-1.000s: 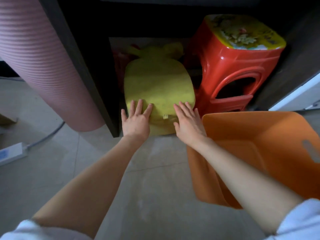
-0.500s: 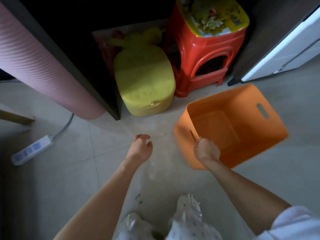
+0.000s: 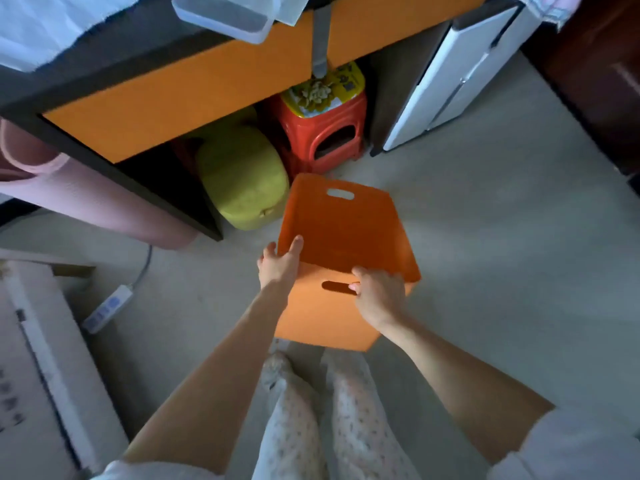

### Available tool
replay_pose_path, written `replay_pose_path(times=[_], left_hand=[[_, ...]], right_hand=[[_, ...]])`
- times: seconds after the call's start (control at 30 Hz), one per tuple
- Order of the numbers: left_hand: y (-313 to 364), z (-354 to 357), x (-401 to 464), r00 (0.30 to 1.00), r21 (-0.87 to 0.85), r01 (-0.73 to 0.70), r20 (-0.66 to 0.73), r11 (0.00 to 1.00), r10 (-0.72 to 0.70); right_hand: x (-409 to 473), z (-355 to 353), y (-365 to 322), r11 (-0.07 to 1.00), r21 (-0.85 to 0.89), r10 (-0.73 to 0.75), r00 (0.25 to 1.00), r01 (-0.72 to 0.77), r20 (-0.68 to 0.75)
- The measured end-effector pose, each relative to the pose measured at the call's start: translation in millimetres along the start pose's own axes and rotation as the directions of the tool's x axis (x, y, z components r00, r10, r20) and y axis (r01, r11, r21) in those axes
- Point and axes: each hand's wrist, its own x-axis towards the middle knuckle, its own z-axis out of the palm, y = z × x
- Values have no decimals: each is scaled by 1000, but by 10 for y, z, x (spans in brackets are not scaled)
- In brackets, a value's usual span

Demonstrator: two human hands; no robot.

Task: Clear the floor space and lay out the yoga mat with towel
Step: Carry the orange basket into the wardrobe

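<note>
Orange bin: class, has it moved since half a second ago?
Yes. The orange bin has swung round: its near end now lies in front of the yellow cushion, with both hands gripping that end.

A single head-worn camera looks steeply down from standing height, facing forward toward the floor (image 3: 485, 237) before a counter (image 3: 173, 95). The wide lens bends the edges, and the frame is somewhat blurred, perhaps from head motion.

Both hands hold an orange bin (image 3: 346, 230) above the floor (image 3: 485, 237): the left hand (image 3: 278, 265) grips its near-left corner, the right hand (image 3: 379, 292) its near handle slot. A rolled pink yoga mat (image 3: 86, 199) leans beside the bench (image 3: 180, 84).
</note>
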Motion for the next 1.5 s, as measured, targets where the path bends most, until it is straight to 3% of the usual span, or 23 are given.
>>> replay_pose_path(times=[0.13,0.2,0.27,0.33,0.37,0.43,0.47,0.5,0.57,0.6,0.67,0.73,0.87,0.97,1.2,1.33,1.4,1.5], left_hand=[[199,-318,-428,970,200,163,145,966,-194],[218,-360,-694,950,301,156,214,941,-226],[214,-271,-1041,949,336,86,259,938,-180],[170,-109,-1412,935,361,-12,335,933,-117],[129,-22,-1605,924,391,-79,375,917,-80],[12,116,-1930,906,465,-209,424,861,-9],[-50,179,-2081,893,499,-274,450,822,24],[-137,271,-2271,874,541,-341,484,769,47],[-315,394,-2557,841,590,-439,535,678,79],[-429,461,-2711,821,594,-480,563,646,93],[-788,681,-3165,749,587,-571,658,574,72],[-1009,764,-3430,725,594,-588,688,549,33],[-1714,1158,-4231,633,606,-645,765,465,-120],[-2080,1417,-4704,571,592,-707,801,388,-182],[-3005,2061,-5729,451,477,-835,879,273,-158],[-3390,2505,-6103,404,463,-841,882,281,-245],[-3640,2822,-6244,355,426,-878,885,216,-302],[-3924,3237,-6443,269,346,-926,885,150,-380]], right_hand=[[-587,-455,-29,999,-6,-37,999,37,-16],[-912,-639,-2,1000,-11,-31,978,29,-208],[-1265,-735,-1,995,82,89,893,-59,-441],[-1599,-785,-27,909,356,382,777,-217,-500],[-1781,-807,-2,778,551,578,687,-302,-440],[-2160,-828,84,329,864,885,445,-382,-140],[-2363,-831,137,77,931,939,340,-356,52],[-2627,-792,223,-169,950,929,281,-262,243],[-3011,-714,309,-535,844,790,333,-37,515],[-3199,-668,341,-648,760,719,364,46,592],[-3718,-542,446,-749,653,645,354,115,677],[-3961,-468,475,-781,613,616,304,116,727],[-4949,-195,799,-728,577,653,119,370,748],[-5540,-22,965,-694,543,647,79,474,758],[-6708,261,1420,-644,415,612,106,643,784],[-7118,399,1779,-559,318,559,65,766,827],[-7304,492,2024,-522,276,508,34,807,861],[-7528,606,2332,-456,159,444,70,875,893]])
